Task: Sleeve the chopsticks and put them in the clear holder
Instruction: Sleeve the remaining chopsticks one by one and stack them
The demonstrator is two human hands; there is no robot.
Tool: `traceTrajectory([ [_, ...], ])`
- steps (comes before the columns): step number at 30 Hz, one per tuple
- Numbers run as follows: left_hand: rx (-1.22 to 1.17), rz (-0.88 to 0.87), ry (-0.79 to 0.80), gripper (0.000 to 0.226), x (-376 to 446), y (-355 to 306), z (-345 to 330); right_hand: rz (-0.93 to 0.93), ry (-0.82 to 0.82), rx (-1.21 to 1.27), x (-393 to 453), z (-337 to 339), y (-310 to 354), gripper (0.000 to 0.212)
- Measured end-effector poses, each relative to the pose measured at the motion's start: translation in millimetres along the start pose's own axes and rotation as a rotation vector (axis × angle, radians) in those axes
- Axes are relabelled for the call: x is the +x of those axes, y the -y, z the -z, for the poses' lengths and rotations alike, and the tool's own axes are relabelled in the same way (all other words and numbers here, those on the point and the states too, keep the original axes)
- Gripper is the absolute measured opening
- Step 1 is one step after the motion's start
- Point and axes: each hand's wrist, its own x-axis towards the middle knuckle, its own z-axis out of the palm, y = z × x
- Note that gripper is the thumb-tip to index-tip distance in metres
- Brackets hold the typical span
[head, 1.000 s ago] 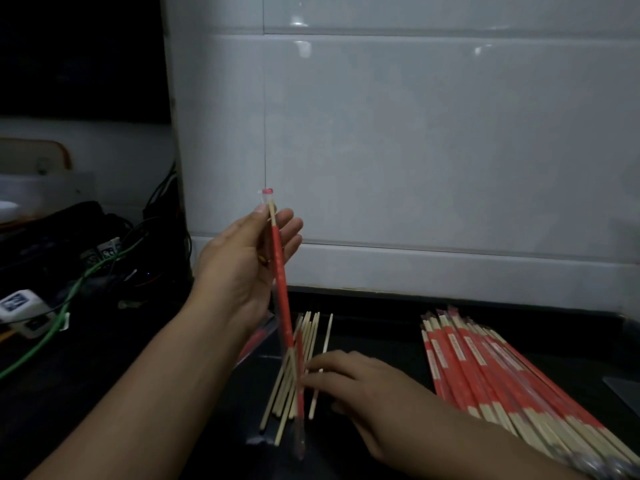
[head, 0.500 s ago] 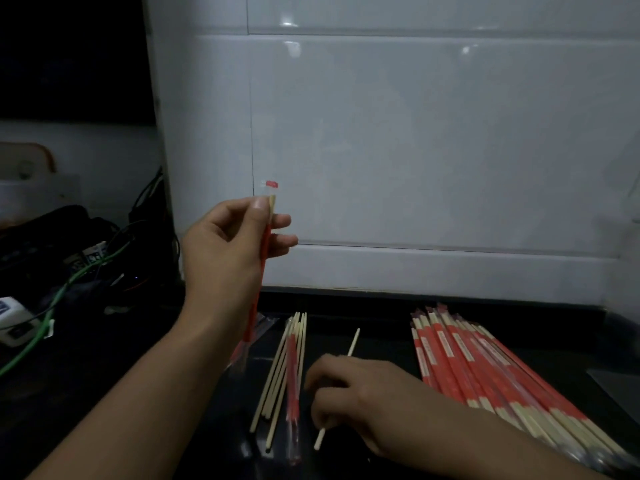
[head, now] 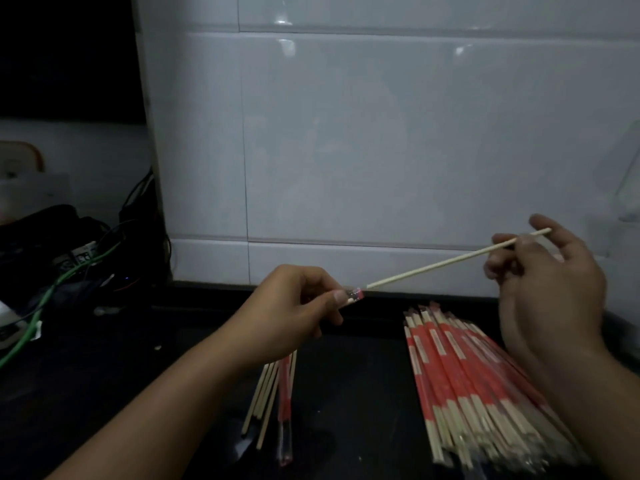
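Between your hands, a thin pale wooden chopstick (head: 450,262) slants. Your right hand (head: 540,282) pinches its far end. Your left hand (head: 294,313) grips a glossy red-tipped sleeve (head: 353,295).

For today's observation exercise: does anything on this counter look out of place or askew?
Nothing damaged or spilled. Only the sleeved pile fans out unevenly, and a tangle of cables crowds the left edge.

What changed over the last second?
The right hand picked a bare chopstick off the counter and raised it, its tip now at the sleeve mouth. The left hand lowered the sleeve from upright toward level. The loose chopsticks and the sleeved pile stayed put.
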Motion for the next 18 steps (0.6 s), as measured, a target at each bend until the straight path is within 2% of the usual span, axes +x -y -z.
traceTrajectory([
  [4, 0.0, 0.012, -0.008, 0.011, 0.2, -0.6, -1.2, -0.138, -0.013, 0.087, 6.6, 1.0, -0.4, 0.025],
  [13, -0.011, 0.001, 0.007, 0.009, -0.2, -2.6, -0.8, -0.146, 0.025, 0.063, -3.6, -3.3, -3.2, 0.026],
  [18, -0.023, 0.007, 0.009, 0.01, -0.5, -1.3, -0.9, -0.127, -0.014, 0.067, -3.1, -2.5, -1.4, 0.027],
])
